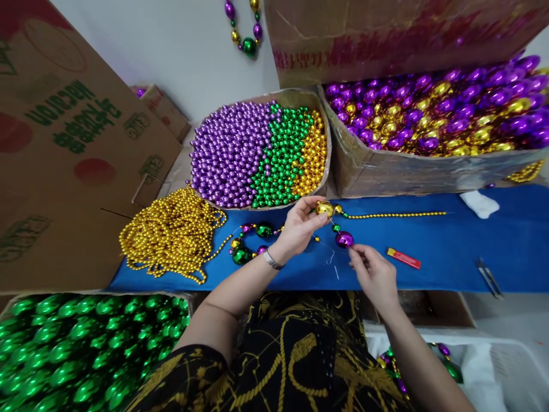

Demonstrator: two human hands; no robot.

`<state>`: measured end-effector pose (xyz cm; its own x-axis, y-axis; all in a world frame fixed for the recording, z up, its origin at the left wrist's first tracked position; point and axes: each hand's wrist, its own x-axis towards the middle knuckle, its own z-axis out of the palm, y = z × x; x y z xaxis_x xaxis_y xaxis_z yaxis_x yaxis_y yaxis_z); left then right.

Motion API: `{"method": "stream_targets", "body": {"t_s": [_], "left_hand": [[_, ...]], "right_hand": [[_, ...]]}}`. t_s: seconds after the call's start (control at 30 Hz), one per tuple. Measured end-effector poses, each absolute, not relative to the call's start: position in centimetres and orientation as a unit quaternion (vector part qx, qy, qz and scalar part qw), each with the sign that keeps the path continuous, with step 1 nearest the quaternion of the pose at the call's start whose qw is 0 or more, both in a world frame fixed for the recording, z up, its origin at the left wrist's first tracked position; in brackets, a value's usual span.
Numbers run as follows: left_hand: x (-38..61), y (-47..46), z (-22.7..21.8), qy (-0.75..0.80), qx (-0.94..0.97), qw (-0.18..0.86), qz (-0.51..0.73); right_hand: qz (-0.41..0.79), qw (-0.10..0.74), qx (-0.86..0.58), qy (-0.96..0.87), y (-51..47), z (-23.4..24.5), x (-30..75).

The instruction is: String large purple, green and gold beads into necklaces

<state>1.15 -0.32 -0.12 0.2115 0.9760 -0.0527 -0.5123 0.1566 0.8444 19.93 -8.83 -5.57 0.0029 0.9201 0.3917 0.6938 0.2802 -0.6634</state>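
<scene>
My left hand (302, 226) pinches a large gold bead (325, 209) on a bead strand above the blue tabletop. From there hang a small green bead and a large purple bead (344, 239). My right hand (375, 272) is closed at that purple bead's lower right side, thumb and fingertip together; what lies between them is too small to make out, perhaps thread. A thin gold bead string (397, 215) stretches to the right from the held beads. Behind my left wrist lies more of the strand, with large green beads (241, 255).
A pile of gold bead chain (171, 234) lies left. Behind stand a box of small purple, green and gold beads (329, 154) and a box of larger ones (386, 174). A red lighter (404, 257), metal snips (489, 277) and a white cloth (479, 203) lie right.
</scene>
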Motion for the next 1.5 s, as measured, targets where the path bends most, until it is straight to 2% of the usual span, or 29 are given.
{"method": "stream_targets", "body": {"t_s": [0.1,0.3,0.73,1.07,1.2,1.37,1.5], "left_hand": [[1.0,-0.4,-0.1,0.322,0.359,0.691,0.539],[0.8,-0.6,0.0,0.333,0.39,0.656,0.554],[0.6,-0.3,-0.5,0.341,0.413,0.627,0.566],[0.1,-0.1,-0.7,0.339,0.381,0.657,0.556],[-0.2,-0.2,-0.4,0.344,0.353,0.678,0.545],[-0.3,-0.4,-0.7,0.341,0.399,0.631,0.571],[-0.4,-0.5,-0.8,0.338,0.386,0.646,0.565]], "right_hand": [[0.143,0.392,-0.566,-0.711,-8.8,-5.6,19.9],[0.012,0.392,-0.551,-0.737,-8.6,-5.5,19.5],[0.026,0.387,-0.542,-0.746,-8.7,-4.9,19.6],[0.027,0.393,-0.527,-0.753,-8.8,-4.7,19.4],[0.071,0.398,-0.525,-0.749,-8.7,-4.6,19.3],[0.069,0.402,-0.532,-0.742,-8.5,-4.8,18.8],[0.054,0.404,-0.531,-0.743,-8.5,-4.9,18.5]]}}
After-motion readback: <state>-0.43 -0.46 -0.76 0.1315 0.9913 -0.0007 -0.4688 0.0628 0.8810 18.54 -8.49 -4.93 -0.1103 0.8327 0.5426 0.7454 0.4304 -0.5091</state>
